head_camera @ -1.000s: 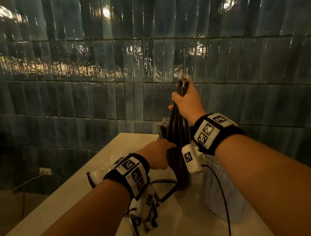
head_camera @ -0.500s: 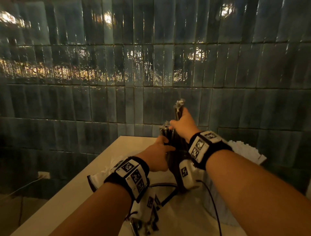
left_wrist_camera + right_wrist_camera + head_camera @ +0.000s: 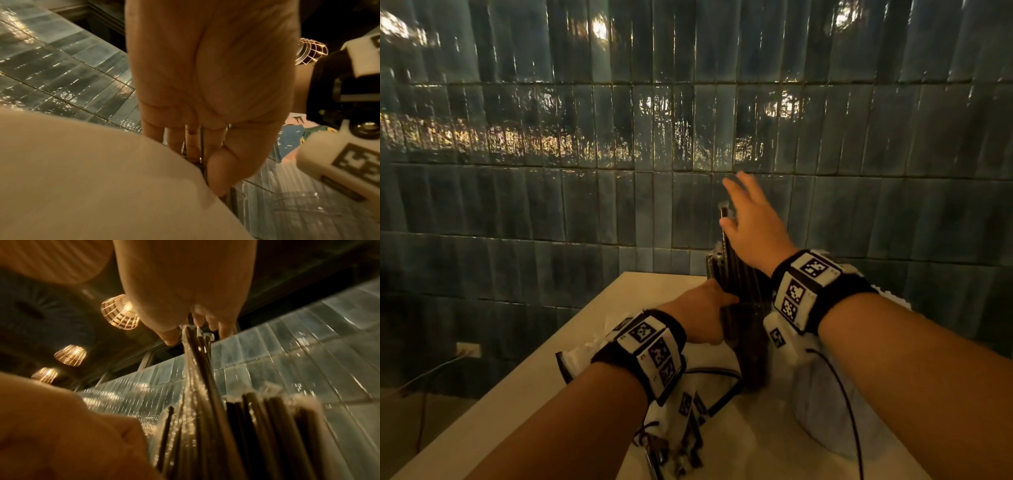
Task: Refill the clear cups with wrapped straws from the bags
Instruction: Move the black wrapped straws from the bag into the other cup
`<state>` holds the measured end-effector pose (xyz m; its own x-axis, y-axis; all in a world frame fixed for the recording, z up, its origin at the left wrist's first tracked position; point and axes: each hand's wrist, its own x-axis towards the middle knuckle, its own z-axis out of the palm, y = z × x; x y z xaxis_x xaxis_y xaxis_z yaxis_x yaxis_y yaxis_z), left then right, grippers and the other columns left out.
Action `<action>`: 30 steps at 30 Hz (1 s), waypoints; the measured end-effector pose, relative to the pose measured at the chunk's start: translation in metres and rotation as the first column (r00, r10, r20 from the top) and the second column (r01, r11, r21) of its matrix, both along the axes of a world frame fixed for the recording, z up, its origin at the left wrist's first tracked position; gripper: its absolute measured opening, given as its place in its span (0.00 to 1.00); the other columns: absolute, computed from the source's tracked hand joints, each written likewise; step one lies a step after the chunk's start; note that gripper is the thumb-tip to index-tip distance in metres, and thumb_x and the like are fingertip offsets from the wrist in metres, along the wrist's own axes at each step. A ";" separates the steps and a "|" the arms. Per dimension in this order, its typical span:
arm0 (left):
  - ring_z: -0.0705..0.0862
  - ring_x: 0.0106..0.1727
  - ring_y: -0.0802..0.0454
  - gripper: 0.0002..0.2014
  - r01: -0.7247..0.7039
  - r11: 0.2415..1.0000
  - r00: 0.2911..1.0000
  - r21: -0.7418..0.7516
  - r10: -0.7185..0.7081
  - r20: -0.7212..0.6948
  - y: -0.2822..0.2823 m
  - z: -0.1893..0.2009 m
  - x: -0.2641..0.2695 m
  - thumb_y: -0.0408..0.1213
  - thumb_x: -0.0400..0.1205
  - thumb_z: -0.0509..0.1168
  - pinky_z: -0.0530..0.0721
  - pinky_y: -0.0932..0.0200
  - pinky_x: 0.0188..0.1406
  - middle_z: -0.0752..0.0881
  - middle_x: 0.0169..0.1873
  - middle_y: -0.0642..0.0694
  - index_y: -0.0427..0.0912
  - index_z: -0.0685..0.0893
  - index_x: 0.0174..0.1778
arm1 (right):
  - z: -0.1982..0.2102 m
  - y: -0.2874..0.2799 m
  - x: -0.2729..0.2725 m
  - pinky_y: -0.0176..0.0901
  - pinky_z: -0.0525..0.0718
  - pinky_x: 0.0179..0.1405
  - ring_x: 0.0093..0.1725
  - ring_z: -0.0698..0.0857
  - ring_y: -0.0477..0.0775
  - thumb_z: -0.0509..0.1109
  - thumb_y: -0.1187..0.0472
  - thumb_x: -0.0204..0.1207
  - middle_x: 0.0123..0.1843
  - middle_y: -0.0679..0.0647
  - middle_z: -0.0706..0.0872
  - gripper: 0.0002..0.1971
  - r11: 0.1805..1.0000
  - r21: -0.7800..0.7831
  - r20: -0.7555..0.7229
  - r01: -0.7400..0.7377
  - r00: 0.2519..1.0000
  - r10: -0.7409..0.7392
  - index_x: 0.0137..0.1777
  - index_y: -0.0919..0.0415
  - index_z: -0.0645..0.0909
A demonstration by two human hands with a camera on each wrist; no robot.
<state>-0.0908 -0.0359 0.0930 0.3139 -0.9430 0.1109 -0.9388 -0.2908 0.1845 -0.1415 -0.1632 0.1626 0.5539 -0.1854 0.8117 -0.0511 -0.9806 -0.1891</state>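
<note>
1. A crumpled clear bag (image 3: 585, 353) lies on the pale table (image 3: 524, 394) at the near left, partly hidden behind the left wrist.
2. The left hand (image 3: 702, 315) is curled round the middle of the clear cup (image 3: 748, 342), which stands upright near the middle of the table. In the left wrist view the thumb (image 3: 222, 172) and fingers close on glinting clear plastic, so this hand steadies the cup.
3. The wrapped straws (image 3: 732, 270), black in clear sleeves, stand in the cup with their long axis nearly vertical. A few tips (image 3: 723, 212) stand higher than the rest of the bundle.
4. The right hand (image 3: 753, 233) is above and just right of those raised tips, fingers spread and nearly straight, holding nothing. Whether the thumb touches the tallest tip cannot be told from the head view.
5. The coming move likely turns on this: the raised tips lie just below and left of the right palm, so a downward press along the straws' axis would seat them. The right hand is the nearer one.
6. The right wrist view shows the raised straws (image 3: 195, 356) reaching close to the thumb and fingertips (image 3: 224, 327), and the shorter ones (image 3: 267, 418) lower down; the head view hides this behind the hand.
7. A second cup (image 3: 822, 404), holding white wrapped straws (image 3: 893, 298), stands at the near right.
</note>
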 end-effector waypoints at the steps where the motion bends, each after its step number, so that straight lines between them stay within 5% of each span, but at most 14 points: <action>1: 0.73 0.68 0.43 0.30 0.003 1.000 1.000 -0.001 -0.003 0.007 0.000 0.001 0.000 0.34 0.73 0.70 0.75 0.55 0.62 0.68 0.72 0.42 0.48 0.74 0.73 | 0.000 -0.002 0.001 0.52 0.63 0.78 0.82 0.56 0.55 0.63 0.59 0.82 0.85 0.52 0.52 0.30 0.996 -0.077 -0.116 0.049 0.992 -0.058 0.82 0.56 0.57; 3: 0.73 0.66 0.45 0.28 0.009 1.000 1.000 -0.002 -0.009 0.026 -0.001 0.001 -0.001 0.34 0.73 0.70 0.77 0.52 0.63 0.71 0.70 0.42 0.47 0.76 0.71 | -0.005 -0.005 0.003 0.55 0.59 0.78 0.83 0.49 0.58 0.58 0.55 0.84 0.85 0.55 0.53 0.27 0.976 -0.175 -0.329 0.128 0.927 -0.181 0.81 0.60 0.58; 5: 0.72 0.66 0.45 0.26 0.011 1.000 0.999 -0.006 -0.011 0.045 -0.001 0.001 -0.003 0.34 0.74 0.69 0.77 0.51 0.63 0.75 0.67 0.41 0.43 0.77 0.69 | -0.013 -0.007 0.001 0.59 0.65 0.76 0.82 0.55 0.61 0.55 0.54 0.85 0.82 0.59 0.59 0.24 0.962 -0.210 -0.457 0.175 0.852 -0.255 0.78 0.62 0.64; 9: 0.73 0.65 0.45 0.24 0.036 0.998 0.995 -0.045 -0.031 0.095 -0.001 -0.001 -0.005 0.34 0.75 0.69 0.73 0.59 0.57 0.78 0.66 0.41 0.41 0.78 0.69 | -0.030 0.002 -0.003 0.53 0.77 0.50 0.60 0.77 0.61 0.54 0.52 0.84 0.61 0.60 0.80 0.17 0.940 -0.266 -0.477 0.213 0.818 -0.321 0.61 0.61 0.78; 11: 0.74 0.64 0.46 0.23 0.048 0.997 0.995 -0.067 -0.041 0.094 -0.001 -0.001 -0.006 0.33 0.75 0.68 0.72 0.60 0.56 0.78 0.66 0.42 0.41 0.79 0.68 | -0.036 0.009 -0.004 0.50 0.74 0.41 0.51 0.81 0.61 0.55 0.52 0.83 0.54 0.60 0.82 0.16 0.936 -0.268 -0.489 0.229 0.805 -0.337 0.55 0.60 0.80; 14: 0.74 0.62 0.45 0.21 0.061 0.994 0.993 -0.096 -0.051 0.102 0.000 -0.001 -0.008 0.33 0.76 0.67 0.72 0.61 0.53 0.79 0.64 0.41 0.42 0.80 0.66 | -0.038 0.013 -0.006 0.46 0.71 0.39 0.43 0.78 0.55 0.57 0.52 0.82 0.50 0.56 0.83 0.15 0.959 -0.180 -0.565 0.218 0.776 -0.282 0.51 0.61 0.81; 16: 0.75 0.61 0.44 0.20 0.064 0.992 0.992 -0.110 -0.051 0.112 0.000 -0.002 -0.008 0.33 0.76 0.67 0.68 0.64 0.49 0.80 0.63 0.41 0.41 0.81 0.65 | -0.037 0.013 -0.007 0.46 0.72 0.42 0.46 0.79 0.56 0.59 0.54 0.81 0.54 0.58 0.84 0.13 0.965 -0.142 -0.585 0.220 0.768 -0.261 0.52 0.62 0.80; 18: 0.75 0.58 0.46 0.18 0.038 0.994 0.993 -0.104 -0.026 0.118 -0.001 -0.003 -0.009 0.33 0.76 0.67 0.67 0.65 0.47 0.80 0.62 0.41 0.41 0.82 0.63 | -0.039 0.014 -0.009 0.49 0.75 0.55 0.61 0.78 0.61 0.59 0.53 0.81 0.65 0.61 0.79 0.18 0.959 -0.136 -0.613 0.250 0.739 -0.280 0.64 0.63 0.77; 21: 0.75 0.54 0.47 0.16 -0.013 0.995 0.997 -0.095 0.020 0.073 -0.001 -0.003 -0.008 0.34 0.76 0.67 0.69 0.62 0.47 0.80 0.60 0.40 0.39 0.83 0.61 | -0.046 0.018 -0.014 0.58 0.59 0.78 0.80 0.58 0.63 0.57 0.51 0.82 0.81 0.61 0.62 0.29 0.953 -0.151 -0.648 0.264 0.702 -0.297 0.79 0.64 0.59; 24: 0.75 0.59 0.45 0.19 -0.022 0.995 1.000 -0.096 0.024 0.019 0.002 -0.001 -0.008 0.34 0.76 0.67 0.71 0.61 0.49 0.78 0.62 0.40 0.40 0.82 0.64 | -0.045 0.017 -0.025 0.58 0.50 0.81 0.83 0.46 0.60 0.55 0.48 0.84 0.85 0.59 0.48 0.35 0.971 -0.120 -0.704 0.208 0.672 -0.230 0.83 0.63 0.44; 26: 0.75 0.62 0.45 0.23 -0.017 0.994 1.000 -0.107 0.015 -0.019 0.004 0.000 -0.008 0.33 0.75 0.68 0.72 0.60 0.51 0.77 0.64 0.42 0.43 0.79 0.68 | -0.036 0.016 -0.030 0.57 0.56 0.80 0.83 0.52 0.61 0.55 0.44 0.83 0.85 0.60 0.50 0.38 0.978 -0.074 -0.749 0.195 0.636 -0.183 0.83 0.58 0.39; 28: 0.74 0.66 0.44 0.25 -0.005 0.995 1.000 -0.100 0.003 -0.014 0.004 0.001 -0.008 0.31 0.74 0.68 0.72 0.60 0.55 0.75 0.68 0.41 0.42 0.78 0.70 | -0.023 0.017 -0.029 0.57 0.68 0.74 0.79 0.64 0.62 0.57 0.42 0.81 0.83 0.59 0.57 0.40 0.985 -0.025 -0.694 0.171 0.706 -0.141 0.83 0.54 0.38; 30: 0.72 0.69 0.43 0.25 0.004 0.997 1.000 -0.072 -0.003 0.014 0.001 0.001 -0.008 0.31 0.75 0.68 0.71 0.59 0.59 0.75 0.70 0.40 0.40 0.78 0.70 | -0.011 0.018 -0.021 0.59 0.63 0.77 0.82 0.57 0.59 0.57 0.45 0.83 0.85 0.54 0.50 0.38 0.992 -0.056 -0.569 0.117 0.813 -0.128 0.83 0.53 0.39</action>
<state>-0.0993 -0.0348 0.0938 0.3090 -0.9333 0.1828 -0.9423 -0.2744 0.1917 -0.1629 -0.1448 0.1516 0.8917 -0.2721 0.3617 -0.2645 -0.9617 -0.0714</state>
